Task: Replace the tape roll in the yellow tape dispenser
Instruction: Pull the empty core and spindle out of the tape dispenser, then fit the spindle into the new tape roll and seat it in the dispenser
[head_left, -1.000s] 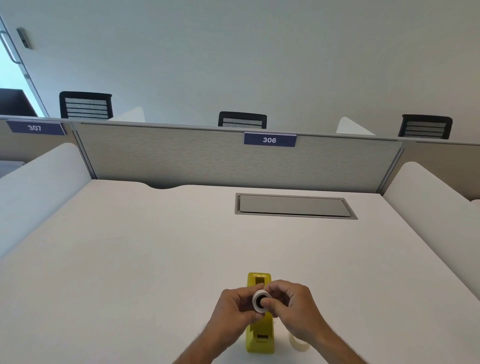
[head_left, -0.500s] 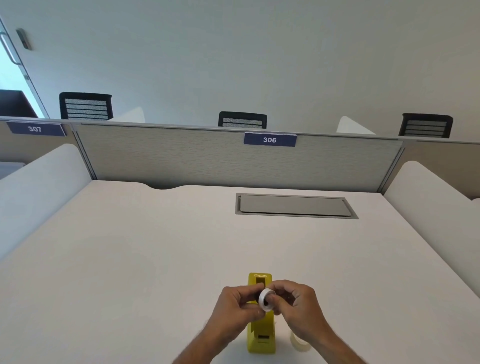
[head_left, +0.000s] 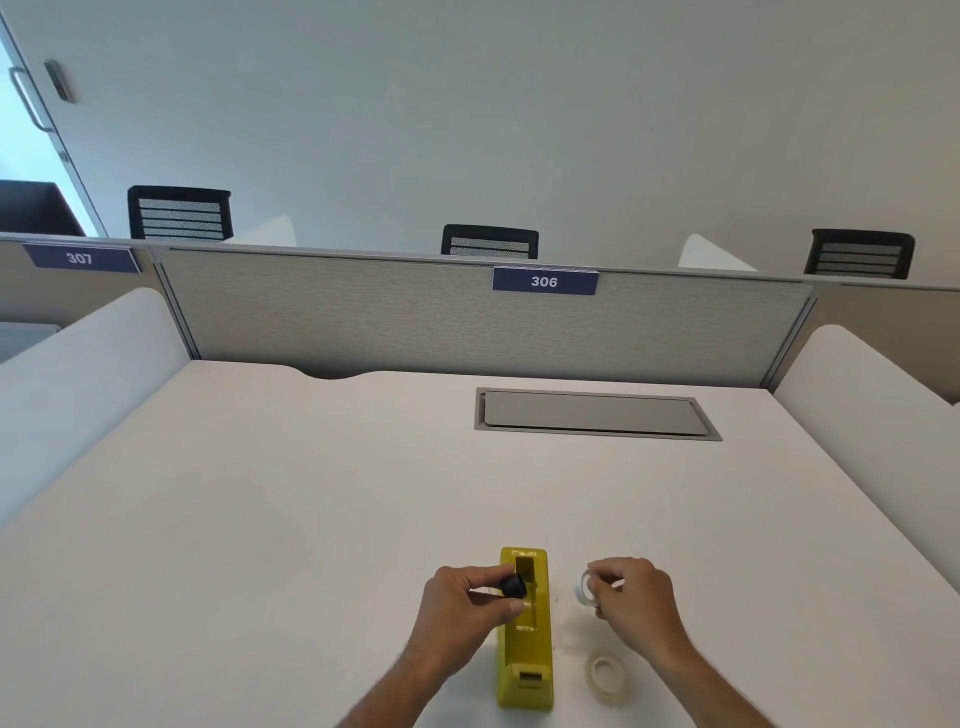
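The left hand (head_left: 470, 597) is grasping the black spindle (head_left: 513, 585) in its fingers (head_left: 511, 607), just over the yellow tape dispenser (head_left: 525, 649) on the desk (head_left: 260, 519). The right hand (head_left: 631, 603) is pinching the spent core (head_left: 584, 590). Advisable: set it aside, then thread the new roll (head_left: 605, 674), lying just below those fingers, squarely. Cradle interior is remaining indistinct.

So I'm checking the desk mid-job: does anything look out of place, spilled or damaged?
Nothing stands out. The yellow dispenser stands upright with its cradle empty, the left hand holds the black hub, the right hand a white ring, and a tape roll lies flat beside the dispenser.
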